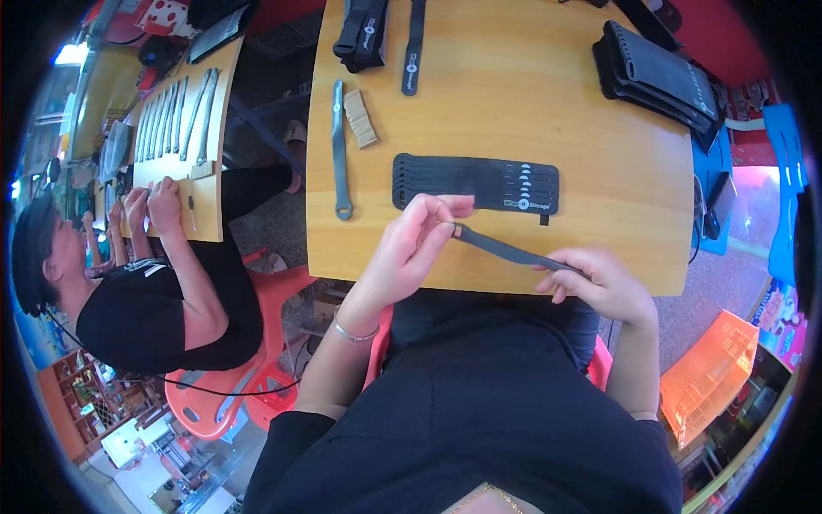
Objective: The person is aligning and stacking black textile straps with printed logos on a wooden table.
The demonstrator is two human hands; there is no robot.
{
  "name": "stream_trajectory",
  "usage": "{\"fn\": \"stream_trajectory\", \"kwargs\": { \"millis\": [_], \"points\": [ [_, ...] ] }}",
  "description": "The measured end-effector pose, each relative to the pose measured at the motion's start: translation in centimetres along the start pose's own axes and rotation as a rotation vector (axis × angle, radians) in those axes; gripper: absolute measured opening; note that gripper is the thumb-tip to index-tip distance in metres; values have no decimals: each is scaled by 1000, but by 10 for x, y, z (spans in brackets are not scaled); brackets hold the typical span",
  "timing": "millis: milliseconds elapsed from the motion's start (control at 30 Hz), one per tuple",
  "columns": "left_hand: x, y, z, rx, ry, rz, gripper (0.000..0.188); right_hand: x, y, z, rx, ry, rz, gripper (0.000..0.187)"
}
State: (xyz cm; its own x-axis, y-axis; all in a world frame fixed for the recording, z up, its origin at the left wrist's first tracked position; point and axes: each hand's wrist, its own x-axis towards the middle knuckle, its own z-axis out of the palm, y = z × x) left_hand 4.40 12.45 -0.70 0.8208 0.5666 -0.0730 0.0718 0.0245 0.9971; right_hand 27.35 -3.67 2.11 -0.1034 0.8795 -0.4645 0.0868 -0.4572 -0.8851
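Observation:
A dark grey strap (505, 248) stretches between my hands, just above the table's near edge. My left hand (411, 244) pinches its left end, where a small tan piece shows at the fingertips. My right hand (604, 283) is closed round the other end. Just beyond my hands lies a flat stack of black straps (454, 182) with white printing. Farther left, a single grey strap (340, 154) with a looped end lies lengthwise beside a strip of small tan pieces (360, 118).
On the wooden table (505, 111), a black strap bundle (363, 36) and a loose strap (413, 51) lie at the far left, a thick strap stack (655, 73) at the far right. A co-worker (163, 300) sits at the left table. An orange basket (709, 377) stands right.

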Motion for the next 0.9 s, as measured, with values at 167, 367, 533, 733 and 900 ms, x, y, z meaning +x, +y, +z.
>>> {"fn": "stream_trajectory", "kwargs": {
  "millis": [167, 367, 533, 733, 900],
  "points": [
    [10, -28, -6, -150, 69, -121, 5, -7, 4, -11, -146, 99, 11, 19],
    [-14, -11, -16, -69, 183, -31, 4, -8, 2, -17, -58, 257, 33, 12],
    [-25, -14, -28, -23, 329, -169, 6, 14, 13, -4, 21, 396, -88, 13],
    [-22, -27, -33, 100, 472, -161, 5, 28, 27, 8, 231, 514, -144, 14],
    [-15, -31, -31, 150, 546, -200, 4, 33, 39, 10, 360, 611, -171, 11]
  ]
}}
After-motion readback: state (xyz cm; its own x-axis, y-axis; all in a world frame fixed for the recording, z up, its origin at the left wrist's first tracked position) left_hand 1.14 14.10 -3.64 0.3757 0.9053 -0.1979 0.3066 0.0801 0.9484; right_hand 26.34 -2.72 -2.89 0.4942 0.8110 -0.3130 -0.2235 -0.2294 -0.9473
